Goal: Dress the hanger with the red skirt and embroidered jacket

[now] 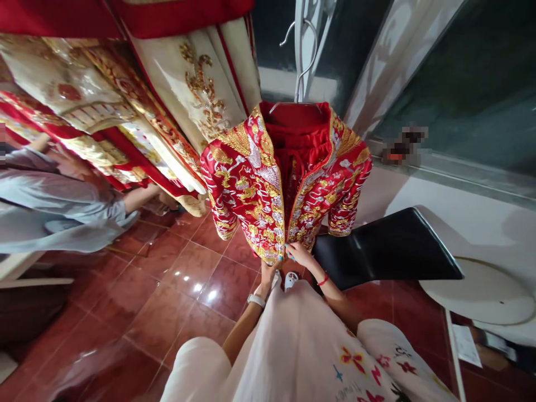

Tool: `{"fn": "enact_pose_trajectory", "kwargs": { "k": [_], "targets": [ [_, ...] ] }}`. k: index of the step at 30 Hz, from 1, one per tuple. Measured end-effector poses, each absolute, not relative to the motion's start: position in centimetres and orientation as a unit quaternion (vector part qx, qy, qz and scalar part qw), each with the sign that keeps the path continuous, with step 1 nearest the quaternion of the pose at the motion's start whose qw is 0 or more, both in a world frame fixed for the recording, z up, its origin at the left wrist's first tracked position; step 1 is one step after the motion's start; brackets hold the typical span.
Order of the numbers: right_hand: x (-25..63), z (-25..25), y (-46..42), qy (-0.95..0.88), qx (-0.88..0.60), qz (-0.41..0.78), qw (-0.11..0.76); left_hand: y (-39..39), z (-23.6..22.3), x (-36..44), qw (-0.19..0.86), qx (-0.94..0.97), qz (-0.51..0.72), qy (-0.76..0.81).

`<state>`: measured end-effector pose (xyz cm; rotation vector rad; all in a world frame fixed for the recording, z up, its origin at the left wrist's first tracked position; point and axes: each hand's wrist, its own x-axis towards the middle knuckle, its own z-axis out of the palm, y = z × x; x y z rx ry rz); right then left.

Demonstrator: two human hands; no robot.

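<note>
Jacket point(263, 195) in right hand point(300, 255), seemingly pinched

L hand point(267, 272) partly hidden behind jkt point(262, 206), co-worker point(62, 192) cut off @ L edge, sill item point(404, 146) blurred.

Tiled floor point(167, 290) under a metal hanger point(297, 92)

The hanger, at the upper centre of the frame, bore the red embroidered jacket point(263, 195); its hook overlapped a white stand point(298, 11), though whether it caught there could not be told. The floor's glossy reddish tiles spread across the lower left, with bright glints. Pale shoes point(291, 280) stood on them at lower centre.
</note>
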<state>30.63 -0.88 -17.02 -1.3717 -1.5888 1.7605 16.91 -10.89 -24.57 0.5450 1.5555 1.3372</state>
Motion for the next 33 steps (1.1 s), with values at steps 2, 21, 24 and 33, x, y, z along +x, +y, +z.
{"fn": "enact_pose_trajectory", "kwargs": {
  "k": [2,21,24,33],
  "targets": [
    [30.4,-17.0,-1.2,-0.558,-0.494,0.636,0.197,-10.8,-23.7,16.8,0.354,0.292,0.498,0.736],
    [29.3,-13.3,1.7,-0.445,-0.470,0.728,0.226,-5.1,-22.0,19.2,0.087,0.635,0.161,0.751],
    [28.8,-13.0,1.8,-0.432,-0.461,0.737,0.239,-4.9,-21.8,19.3,0.096,0.627,0.165,0.755],
    [28.5,-13.9,0.0,-0.410,-0.449,0.754,0.248,-3.3,-20.6,18.8,0.089,0.602,0.172,0.775]
  ]
}}
